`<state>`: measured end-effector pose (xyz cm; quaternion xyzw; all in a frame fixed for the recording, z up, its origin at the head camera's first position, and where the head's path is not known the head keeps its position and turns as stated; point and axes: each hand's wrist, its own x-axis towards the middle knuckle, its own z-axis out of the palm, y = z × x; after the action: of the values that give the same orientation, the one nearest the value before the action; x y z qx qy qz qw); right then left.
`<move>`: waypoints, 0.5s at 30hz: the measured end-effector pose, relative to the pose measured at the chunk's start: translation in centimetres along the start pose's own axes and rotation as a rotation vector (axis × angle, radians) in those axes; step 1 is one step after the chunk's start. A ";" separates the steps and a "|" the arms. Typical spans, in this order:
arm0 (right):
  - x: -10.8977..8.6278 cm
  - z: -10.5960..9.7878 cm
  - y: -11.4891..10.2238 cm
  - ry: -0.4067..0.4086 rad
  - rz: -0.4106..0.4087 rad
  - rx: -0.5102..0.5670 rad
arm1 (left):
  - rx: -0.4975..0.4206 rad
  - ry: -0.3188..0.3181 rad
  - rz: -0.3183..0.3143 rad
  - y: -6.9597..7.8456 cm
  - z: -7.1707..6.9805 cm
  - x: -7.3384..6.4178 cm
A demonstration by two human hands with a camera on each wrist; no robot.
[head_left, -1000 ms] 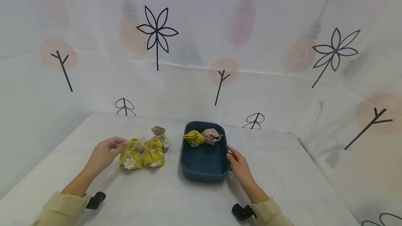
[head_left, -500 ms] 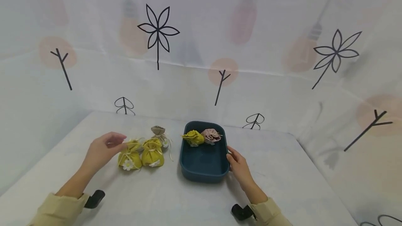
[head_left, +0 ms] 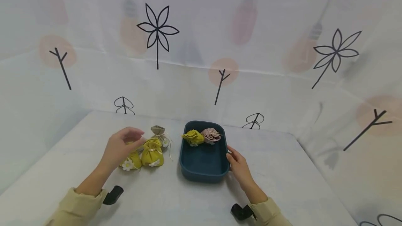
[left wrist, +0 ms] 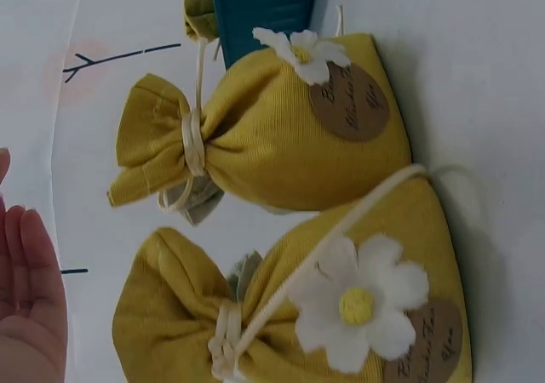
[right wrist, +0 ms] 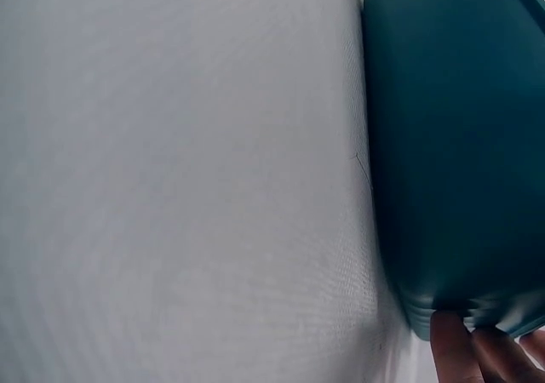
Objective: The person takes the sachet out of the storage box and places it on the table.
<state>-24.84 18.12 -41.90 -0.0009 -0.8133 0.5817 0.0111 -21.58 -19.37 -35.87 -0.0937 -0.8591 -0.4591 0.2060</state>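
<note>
Two bare hands are at work: the left hand point(head_left: 121, 147) hangs beside and partly in front of the pouches, thumb spread a little from the bent fingers, holding nothing. The right hand point(head_left: 241, 171) rests its fingers against the outer right wall of a deep, dark teal, round-cornered box point(head_left: 204, 161), touching it rather than clasping it. Nearest the left hand is a plump mustard-yellow cloth pouch point(head_left: 135, 161) with a white flower point(left wrist: 358, 305), its top hidden behind the hand in the head view; the left wrist view shows a gap between the visible fingers and the cloth. Just to its right sits a second mustard-yellow cloth pouch point(head_left: 153, 155), upright, its neck tied with pale cord. In the wrist view, both bear a round brown paper tag point(left wrist: 349, 104) with dark lettering. Behind them stands a grey-beige cloth pouch point(head_left: 161, 137) with loose strings. At the far end inside the box, a small yellow cloth pouch point(head_left: 193, 137) and a dusty-pink cloth pouch point(head_left: 211, 135) lie side by side. Everything rests on a white-covered table point(head_left: 270, 173) before a white printed cloth backdrop point(head_left: 185, 93).
</note>
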 end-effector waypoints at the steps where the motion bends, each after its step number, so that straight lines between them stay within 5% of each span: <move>1: 0.0 0.0 0.0 -0.001 0.001 0.001 | -0.008 -0.008 -0.008 0.6 0.1 -0.1; 15: -0.1 0.0 -0.4 -0.009 0.023 -0.011 | -0.164 -0.111 0.023 2.7 3.4 1.7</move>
<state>-24.78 17.96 -41.48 -0.0076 -0.8166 0.5771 0.0008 -23.04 -15.06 -34.82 -0.1452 -0.8277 -0.5195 0.1550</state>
